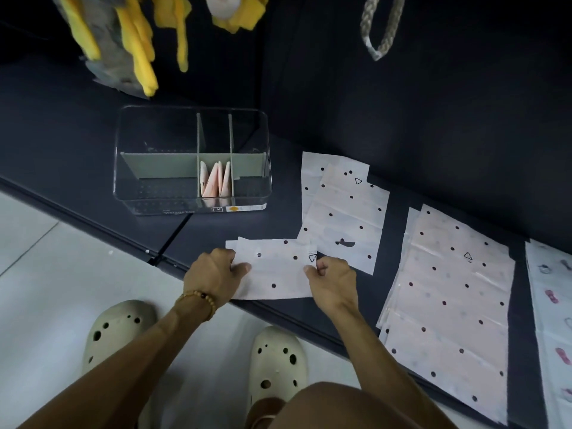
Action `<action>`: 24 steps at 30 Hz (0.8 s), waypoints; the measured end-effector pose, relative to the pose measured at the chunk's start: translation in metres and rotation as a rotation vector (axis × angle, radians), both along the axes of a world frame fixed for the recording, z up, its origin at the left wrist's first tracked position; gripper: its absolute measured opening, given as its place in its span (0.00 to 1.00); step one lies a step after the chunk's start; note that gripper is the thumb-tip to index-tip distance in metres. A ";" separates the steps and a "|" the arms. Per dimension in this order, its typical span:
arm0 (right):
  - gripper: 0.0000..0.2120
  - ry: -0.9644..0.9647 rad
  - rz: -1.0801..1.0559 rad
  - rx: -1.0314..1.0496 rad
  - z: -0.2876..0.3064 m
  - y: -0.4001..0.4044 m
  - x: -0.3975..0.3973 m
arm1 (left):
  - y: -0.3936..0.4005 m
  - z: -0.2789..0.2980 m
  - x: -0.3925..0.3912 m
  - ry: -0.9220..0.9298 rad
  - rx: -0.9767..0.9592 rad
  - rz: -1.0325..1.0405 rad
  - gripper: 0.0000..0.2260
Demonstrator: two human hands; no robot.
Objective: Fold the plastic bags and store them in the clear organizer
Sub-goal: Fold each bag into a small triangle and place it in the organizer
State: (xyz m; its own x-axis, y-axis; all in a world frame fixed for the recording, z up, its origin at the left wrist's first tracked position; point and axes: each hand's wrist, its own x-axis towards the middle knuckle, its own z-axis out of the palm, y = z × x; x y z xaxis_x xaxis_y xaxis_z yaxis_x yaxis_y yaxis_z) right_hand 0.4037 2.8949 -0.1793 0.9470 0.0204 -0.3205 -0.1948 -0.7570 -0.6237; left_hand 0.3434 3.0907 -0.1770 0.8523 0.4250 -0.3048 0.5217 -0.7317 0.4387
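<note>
A folded plastic bag (275,269), white with dark dots, lies flat at the front edge of the dark shelf (309,88), in front and to the right of the clear organizer (192,159). The left hand (213,274) grips the bag's left end, fingers curled over it and the thumb lying flat on top; a bead bracelet (198,301) sits on that wrist. The right hand (332,281) pinches the bag's right end between thumb and curled fingers, beside a printed triangle mark. Both forearms reach up from the lower part of the view.

The bag's near edge runs along the shelf's front lip. Its far right corner overlaps a second dotted bag (343,212) lying flat, right of the organizer. Farther right of the organizer lies a longer stack of dotted bags (448,305), then another bag (554,320) with coloured prints at the frame's edge.

The organizer stands on the shelf with grey dividers; folded pinkish bags (216,179) stand upright in its middle front compartment. Bare shelf shows between the organizer and the held bag. Yellow gloves (136,41) hang above the organizer. Below the shelf, pale clogs (278,363) stand on a light floor.
</note>
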 end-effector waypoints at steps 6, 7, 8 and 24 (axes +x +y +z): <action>0.11 -0.010 0.085 -0.091 -0.002 0.006 0.012 | 0.004 -0.003 -0.001 0.002 0.006 0.127 0.20; 0.10 -0.003 0.083 -0.089 -0.003 0.007 0.013 | 0.005 -0.003 0.000 0.001 0.004 0.147 0.20; 0.10 0.005 0.080 -0.089 -0.003 0.007 0.015 | 0.005 -0.004 0.000 0.001 0.007 0.161 0.20; 0.10 -0.004 0.080 -0.169 -0.004 0.017 0.020 | -0.013 -0.011 -0.026 -0.499 0.481 -0.523 0.23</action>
